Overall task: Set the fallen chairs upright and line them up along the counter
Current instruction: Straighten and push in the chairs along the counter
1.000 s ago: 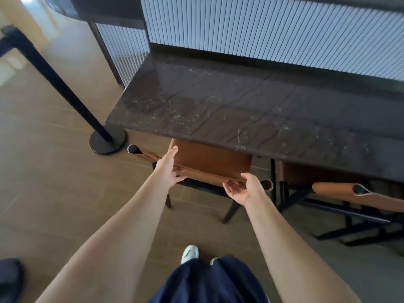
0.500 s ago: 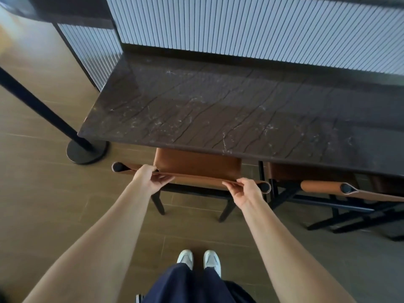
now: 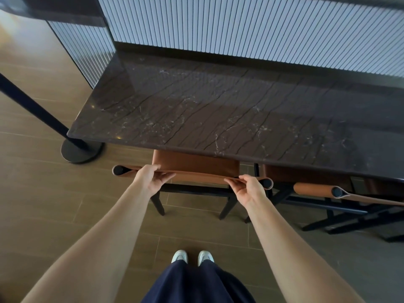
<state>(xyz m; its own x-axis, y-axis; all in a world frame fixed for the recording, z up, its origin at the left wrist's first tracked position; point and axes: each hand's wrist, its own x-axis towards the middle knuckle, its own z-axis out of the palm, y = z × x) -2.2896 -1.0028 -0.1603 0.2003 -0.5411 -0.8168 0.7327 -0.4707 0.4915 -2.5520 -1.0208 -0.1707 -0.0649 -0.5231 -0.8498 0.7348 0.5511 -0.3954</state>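
A chair [image 3: 196,165] with a tan leather seat and black legs stands upright in front of me, its seat tucked partly under the dark marble counter [image 3: 218,110]. My left hand [image 3: 153,179] grips the left part of its leather backrest top. My right hand [image 3: 247,189] pinches the same backrest near its right end. A second chair [image 3: 312,189] of the same kind stands to the right, also pushed under the counter, its far side cut off by the frame edge.
A black stanchion post with a round base [image 3: 80,149] stands on the wooden floor left of the counter. A ribbed grey panel [image 3: 240,25] rises behind the counter. My white shoes [image 3: 192,256] are just behind the chair.
The chair has slid further under the counter and now sits squarer to its edge. My left hand went from lying on the backrest to gripping it. I stepped closer, feet together.
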